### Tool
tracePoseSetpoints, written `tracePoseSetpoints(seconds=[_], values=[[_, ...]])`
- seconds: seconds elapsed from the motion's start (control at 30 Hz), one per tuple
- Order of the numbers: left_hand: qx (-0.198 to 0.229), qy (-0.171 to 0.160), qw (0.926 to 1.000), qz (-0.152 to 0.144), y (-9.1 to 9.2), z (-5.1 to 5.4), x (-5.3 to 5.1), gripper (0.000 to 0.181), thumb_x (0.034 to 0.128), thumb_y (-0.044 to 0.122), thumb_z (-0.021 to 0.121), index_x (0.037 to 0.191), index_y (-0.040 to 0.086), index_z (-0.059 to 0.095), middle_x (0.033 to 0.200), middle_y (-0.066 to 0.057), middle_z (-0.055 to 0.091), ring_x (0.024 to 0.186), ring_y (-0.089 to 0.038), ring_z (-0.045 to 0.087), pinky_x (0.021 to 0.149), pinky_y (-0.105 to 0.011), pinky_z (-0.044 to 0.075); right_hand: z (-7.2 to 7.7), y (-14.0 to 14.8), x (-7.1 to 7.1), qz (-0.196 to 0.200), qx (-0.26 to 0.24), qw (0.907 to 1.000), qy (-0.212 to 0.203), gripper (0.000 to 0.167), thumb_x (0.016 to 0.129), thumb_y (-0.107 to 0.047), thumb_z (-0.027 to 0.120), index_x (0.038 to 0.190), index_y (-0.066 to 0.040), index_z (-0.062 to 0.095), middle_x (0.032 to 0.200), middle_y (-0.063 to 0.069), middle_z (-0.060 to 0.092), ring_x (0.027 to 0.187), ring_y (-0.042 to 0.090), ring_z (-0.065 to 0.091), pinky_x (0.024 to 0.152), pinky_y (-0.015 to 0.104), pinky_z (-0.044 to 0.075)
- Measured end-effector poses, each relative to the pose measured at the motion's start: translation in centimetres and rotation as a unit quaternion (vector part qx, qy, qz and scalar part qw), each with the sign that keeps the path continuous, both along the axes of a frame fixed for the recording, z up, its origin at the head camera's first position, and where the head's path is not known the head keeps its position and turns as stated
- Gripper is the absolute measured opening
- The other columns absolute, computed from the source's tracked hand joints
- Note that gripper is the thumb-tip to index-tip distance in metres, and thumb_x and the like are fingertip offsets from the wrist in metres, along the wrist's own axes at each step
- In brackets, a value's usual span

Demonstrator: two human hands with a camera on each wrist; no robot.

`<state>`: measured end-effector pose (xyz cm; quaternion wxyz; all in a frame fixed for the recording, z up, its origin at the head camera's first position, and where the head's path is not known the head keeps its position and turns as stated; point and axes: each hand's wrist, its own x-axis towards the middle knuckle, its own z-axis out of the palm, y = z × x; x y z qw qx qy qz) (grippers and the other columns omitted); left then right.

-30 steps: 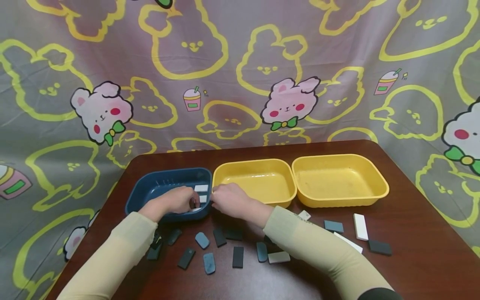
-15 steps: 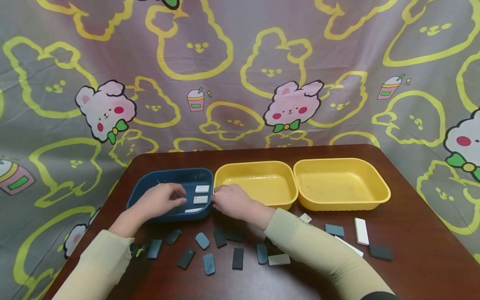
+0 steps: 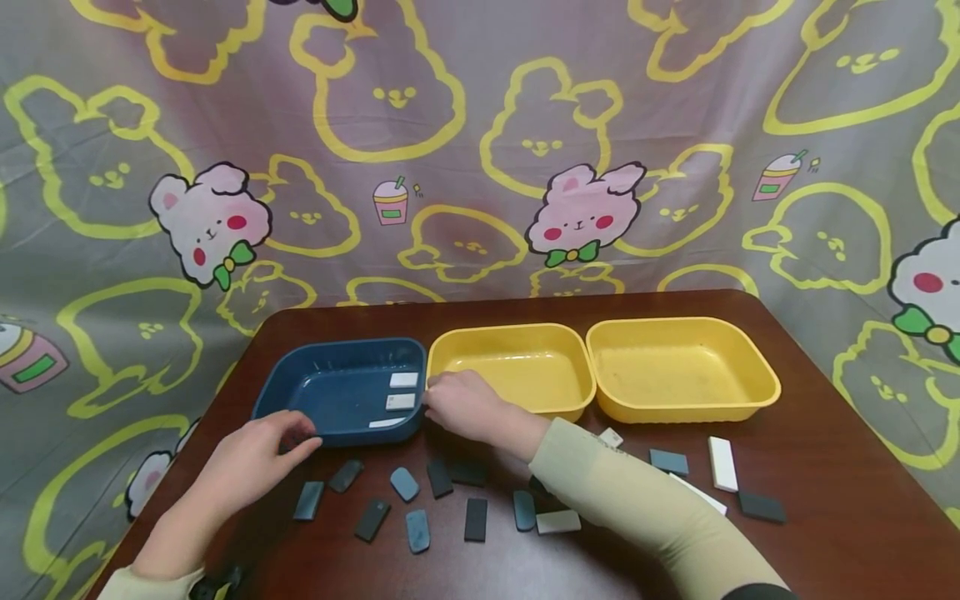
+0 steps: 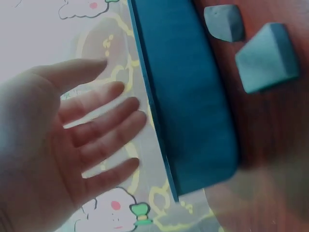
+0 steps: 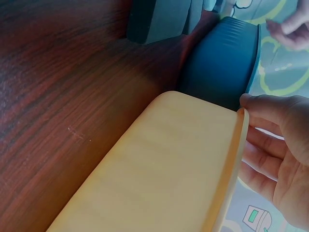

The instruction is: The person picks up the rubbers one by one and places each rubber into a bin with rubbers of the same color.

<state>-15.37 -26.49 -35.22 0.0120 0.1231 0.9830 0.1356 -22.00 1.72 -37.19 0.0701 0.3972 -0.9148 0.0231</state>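
Note:
My left hand (image 3: 258,458) is by the near left corner of the blue plastic bin (image 3: 315,396), its fingers relaxed and holding nothing. In the left wrist view the left hand (image 4: 82,140) has its fingers spread beside the bin's rim. Along the bin's right side lie a white block (image 3: 403,380), a second white block (image 3: 401,402) and a partly hidden white block (image 3: 386,422). My right hand (image 3: 468,407) holds the near left rim of the middle yellow bin (image 3: 517,327). The right wrist view shows its thumb at the corner where this bin meets the blue one.
A second yellow bin (image 3: 682,408) stands at the right. Several dark and blue-grey blocks, such as a dark block (image 3: 476,520) and a blue-grey block (image 3: 417,531), lie in front of the bins. More white blocks, including an upright-lying white block (image 3: 723,464), are at the right.
The left hand has let go inside the blue bin, come up out of it and moved left and toward the body. The right hand stays at the yellow rim.

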Motion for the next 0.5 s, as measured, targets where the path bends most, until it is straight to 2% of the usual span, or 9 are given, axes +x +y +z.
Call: tracePoseSetpoints(seconds=[0.13,0.3,0.4,0.5], values=[[-0.014,-0.078,0.9963,0.033,-1.0,-0.5,0.9,0.022,0.0861,0.034,0.073,0.09,0.014,0.066,0.075,0.006,0.062,0.066,-0.011,0.056,0.058,-0.035,0.046,0.0,-0.1,0.0,0.003,0.003,1.0,0.006,0.018,0.088,-0.03,0.073,0.1,-0.016,0.076,0.083,-0.002,0.067,0.073,0.01,0.058,0.065,0.02,0.048],[-0.018,-0.177,0.9819,0.065,-2.0,-1.7,1.2,0.047,0.0813,0.047,0.074,0.101,0.006,0.062,0.074,0.001,0.059,0.066,-0.015,0.054,0.06,-0.037,0.046,0.0,-0.1,0.1,0.002,0.008,1.0,0.005,0.019,0.089,-0.03,0.072,0.101,-0.016,0.076,0.083,-0.002,0.067,0.073,0.01,0.058,0.065,0.02,0.047],[-0.002,-0.209,0.9762,0.058,-2.3,-2.7,1.3,0.063,0.0781,0.049,0.076,0.113,-0.001,0.057,0.077,-0.001,0.06,0.069,-0.016,0.055,0.063,-0.038,0.047,0.1,-0.1,0.2,-0.001,0.007,1.0,0.0,0.019,0.089,-0.03,0.072,0.101,-0.016,0.076,0.083,-0.002,0.067,0.073,0.01,0.058,0.065,0.02,0.047],[0.016,-0.221,0.9741,0.045,-2.1,-3.5,1.2,0.071,0.0762,0.046,0.079,0.12,-0.003,0.053,0.08,-0.002,0.062,0.072,-0.017,0.057,0.066,-0.039,0.049,0.2,-0.1,0.2,-0.002,0.005,1.0,-0.002,0.019,0.088,-0.03,0.073,0.101,-0.015,0.076,0.083,-0.002,0.067,0.073,0.01,0.058,0.065,0.02,0.047]])
